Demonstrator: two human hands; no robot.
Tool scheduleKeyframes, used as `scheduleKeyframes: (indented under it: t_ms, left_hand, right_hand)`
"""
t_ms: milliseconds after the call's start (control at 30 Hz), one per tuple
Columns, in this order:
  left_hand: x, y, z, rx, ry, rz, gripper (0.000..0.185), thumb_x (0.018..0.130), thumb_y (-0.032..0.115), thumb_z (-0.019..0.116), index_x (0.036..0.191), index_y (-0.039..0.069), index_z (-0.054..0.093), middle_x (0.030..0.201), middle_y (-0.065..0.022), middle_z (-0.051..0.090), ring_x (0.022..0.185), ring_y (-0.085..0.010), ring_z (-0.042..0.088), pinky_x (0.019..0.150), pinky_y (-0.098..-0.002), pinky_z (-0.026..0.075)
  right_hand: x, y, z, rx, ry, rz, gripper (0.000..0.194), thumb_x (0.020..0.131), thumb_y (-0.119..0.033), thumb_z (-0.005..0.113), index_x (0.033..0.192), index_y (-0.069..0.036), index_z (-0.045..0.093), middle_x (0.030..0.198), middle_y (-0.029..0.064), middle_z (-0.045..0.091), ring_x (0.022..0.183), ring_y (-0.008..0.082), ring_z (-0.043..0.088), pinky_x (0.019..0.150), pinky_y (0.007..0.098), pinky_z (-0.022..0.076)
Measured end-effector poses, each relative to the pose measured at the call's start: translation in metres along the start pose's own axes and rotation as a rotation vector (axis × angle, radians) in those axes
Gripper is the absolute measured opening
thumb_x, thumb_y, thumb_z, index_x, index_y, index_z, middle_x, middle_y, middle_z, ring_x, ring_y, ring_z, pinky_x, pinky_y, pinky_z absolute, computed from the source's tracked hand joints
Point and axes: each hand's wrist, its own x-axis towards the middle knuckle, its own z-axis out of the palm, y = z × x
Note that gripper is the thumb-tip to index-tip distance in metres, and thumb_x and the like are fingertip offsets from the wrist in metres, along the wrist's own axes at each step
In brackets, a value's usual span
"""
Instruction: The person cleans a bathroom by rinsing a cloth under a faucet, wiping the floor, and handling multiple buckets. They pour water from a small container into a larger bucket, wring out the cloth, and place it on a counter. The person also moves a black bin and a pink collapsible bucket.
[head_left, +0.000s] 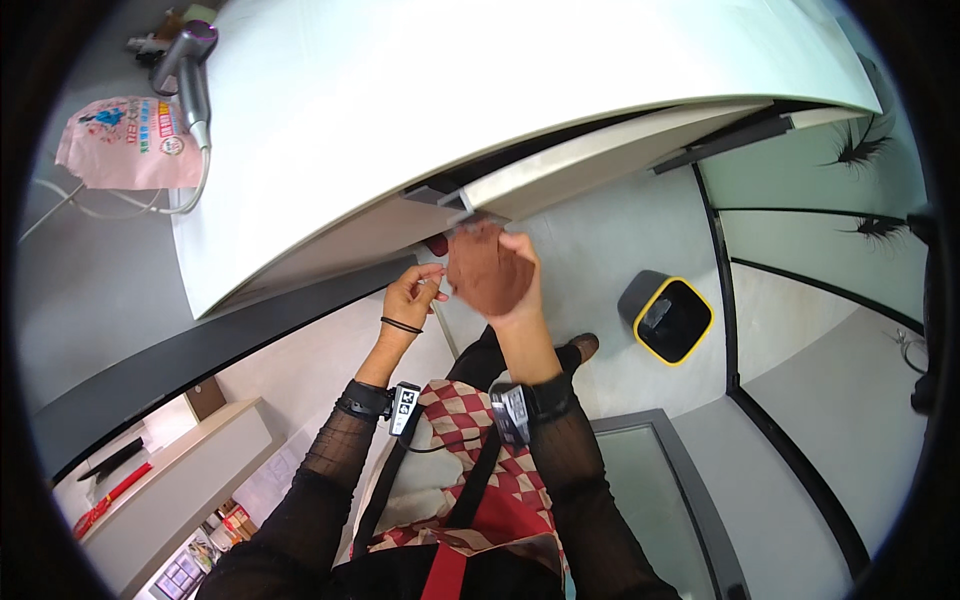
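A brown folded cloth (489, 274), slightly blurred, is gripped in my right hand (529, 304), its thumb over the right edge and the other fingers hidden behind. Close by on the left, my left hand (412, 294) has its fingers curled, the tips at the cloth's left edge. Whether those fingertips pinch anything is not clear. Both hands are just below the end of a pulled-out white panel (592, 161), apparently a drawer front, under a white countertop (465, 82). A small dark red thing (436, 244) shows behind the cloth, mostly hidden.
A grey hair dryer (193, 79) and a pink printed bag (131, 142) lie by the counter's left end, with a white cord (204, 176). On the floor at right stands a dark bin with a yellow rim (637, 334). A black-framed glass partition (718, 262) rises beyond it.
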Motion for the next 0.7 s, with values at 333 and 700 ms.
scheduleKeyframes:
  t_ms: [333, 700]
  left_hand:
    - [0.005, 0.014, 0.027, 0.057, -0.117, 0.005, 0.023, 0.088, 0.019, 0.056, 0.105, 0.004, 0.058, 0.097, -0.0039, 0.064, 0.069, -0.0099, 0.063, 0.051, -0.0194, 0.042]
    - [0.009, 0.035, 0.068, 0.137, -0.251, 0.135, 0.02, 0.088, 0.016, 0.057, 0.105, 0.006, 0.059, 0.085, -0.0014, 0.061, 0.066, -0.0085, 0.062, 0.049, -0.0181, 0.04]
  right_hand:
    - [-0.25, -0.045, 0.04, -0.99, 0.876, -0.118, 0.061, 0.082, -0.057, 0.042, 0.108, -0.002, 0.052, 0.096, 0.0115, 0.059, 0.086, 0.0237, 0.058, 0.072, 0.0353, 0.0477]
    - [-0.35, -0.14, 0.018, -0.423, 0.808, -0.589, 0.049, 0.075, -0.043, 0.054, 0.109, -0.007, 0.052, 0.096, 0.0076, 0.056, 0.094, 0.0244, 0.052, 0.086, 0.039, 0.0426]
